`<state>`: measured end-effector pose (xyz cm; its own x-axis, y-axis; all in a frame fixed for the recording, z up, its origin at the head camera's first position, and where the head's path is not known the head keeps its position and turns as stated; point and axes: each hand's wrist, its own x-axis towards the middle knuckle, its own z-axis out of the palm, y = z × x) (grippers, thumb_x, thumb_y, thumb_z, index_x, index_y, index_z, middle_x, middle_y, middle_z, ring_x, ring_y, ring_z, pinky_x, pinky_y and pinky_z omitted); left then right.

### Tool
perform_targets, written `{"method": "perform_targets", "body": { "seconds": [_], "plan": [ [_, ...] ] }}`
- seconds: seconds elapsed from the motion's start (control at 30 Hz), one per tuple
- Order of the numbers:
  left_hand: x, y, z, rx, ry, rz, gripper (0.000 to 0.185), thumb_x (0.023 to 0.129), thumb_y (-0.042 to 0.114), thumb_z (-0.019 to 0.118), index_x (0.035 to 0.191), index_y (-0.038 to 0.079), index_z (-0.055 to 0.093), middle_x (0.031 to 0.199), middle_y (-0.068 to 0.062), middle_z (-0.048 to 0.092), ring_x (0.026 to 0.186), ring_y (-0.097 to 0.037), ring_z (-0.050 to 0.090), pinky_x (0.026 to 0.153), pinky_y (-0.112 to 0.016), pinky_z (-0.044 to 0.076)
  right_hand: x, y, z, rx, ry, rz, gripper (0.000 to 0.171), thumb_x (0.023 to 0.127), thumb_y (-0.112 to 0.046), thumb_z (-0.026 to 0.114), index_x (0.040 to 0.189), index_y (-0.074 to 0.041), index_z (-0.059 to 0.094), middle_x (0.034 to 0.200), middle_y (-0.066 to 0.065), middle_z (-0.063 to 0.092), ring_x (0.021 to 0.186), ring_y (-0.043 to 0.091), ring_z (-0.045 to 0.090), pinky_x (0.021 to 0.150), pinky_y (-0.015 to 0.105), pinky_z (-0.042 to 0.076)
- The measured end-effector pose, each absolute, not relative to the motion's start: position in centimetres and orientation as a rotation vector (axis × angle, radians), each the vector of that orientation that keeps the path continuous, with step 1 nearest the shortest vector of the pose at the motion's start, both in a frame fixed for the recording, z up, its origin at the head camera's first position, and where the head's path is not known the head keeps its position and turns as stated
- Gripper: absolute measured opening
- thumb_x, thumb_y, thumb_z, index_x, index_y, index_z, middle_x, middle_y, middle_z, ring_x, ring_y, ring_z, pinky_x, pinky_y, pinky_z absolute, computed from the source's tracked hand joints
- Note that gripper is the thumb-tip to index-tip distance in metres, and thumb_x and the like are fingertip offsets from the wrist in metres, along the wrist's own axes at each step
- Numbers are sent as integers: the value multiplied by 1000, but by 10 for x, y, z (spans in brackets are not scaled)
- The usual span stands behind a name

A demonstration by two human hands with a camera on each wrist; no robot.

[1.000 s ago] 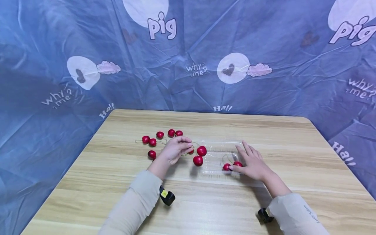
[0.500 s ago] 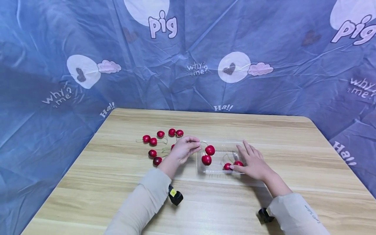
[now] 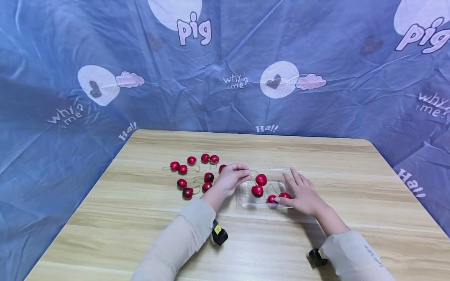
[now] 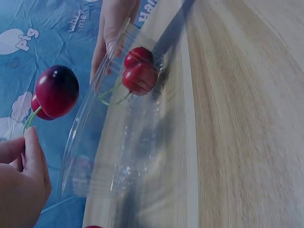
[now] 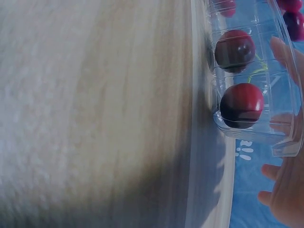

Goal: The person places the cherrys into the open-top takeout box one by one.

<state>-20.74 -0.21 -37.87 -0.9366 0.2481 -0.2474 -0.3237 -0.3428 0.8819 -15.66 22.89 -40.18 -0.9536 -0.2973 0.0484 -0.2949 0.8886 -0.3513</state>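
Note:
My left hand (image 3: 231, 180) pinches the green stems of a pair of red cherries (image 3: 259, 185) between thumb and fingertips. The pair hangs over the left part of a clear plastic box (image 3: 246, 203), apart from its rim in the left wrist view (image 4: 80, 123). Inside the box, at its right end, lies another cherry pair (image 4: 140, 78) with stems. My right hand (image 3: 304, 195) rests on that right end, fingers spread and fairly straight, thumb over the front side. It partly covers one cherry of the pair in the box in the head view.
Several loose cherries (image 3: 188, 193) with stems lie on the wooden table (image 3: 116, 218), left of the box and around my left forearm. A blue printed cloth (image 3: 225, 105) hangs behind the table. A small black device (image 3: 219, 235) is strapped at each wrist.
My left hand has moved right with its cherry pair, from the box's left edge to over the box. Cherries behind that hand have come into view. The right hand has stayed in place.

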Motion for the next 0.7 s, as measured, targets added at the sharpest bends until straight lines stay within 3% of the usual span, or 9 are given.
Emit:
{"method": "perform_targets", "body": {
  "seconds": [0.4, 0.7],
  "plan": [
    [-211, 26, -377, -218, 1559, 2384, 14, 77, -15, 53, 90, -12, 54, 79, -11, 53, 90, -32, 55, 72, -26, 52, -156, 229, -399, -473, 3041, -583, 88, 73, -56, 55, 134, 0, 25, 139, 25, 8, 120, 47, 12, 96, 59, 10],
    [-210, 40, -380, -248, 1620, 2383, 12, 76, -15, 53, 87, -11, 55, 79, -13, 53, 86, -32, 57, 73, -27, 51, -157, 229, -400, -472, 3047, -570, 87, 74, -56, 55, 133, 0, 26, 138, 25, 9, 120, 46, 13, 97, 58, 11]
  ]
}}
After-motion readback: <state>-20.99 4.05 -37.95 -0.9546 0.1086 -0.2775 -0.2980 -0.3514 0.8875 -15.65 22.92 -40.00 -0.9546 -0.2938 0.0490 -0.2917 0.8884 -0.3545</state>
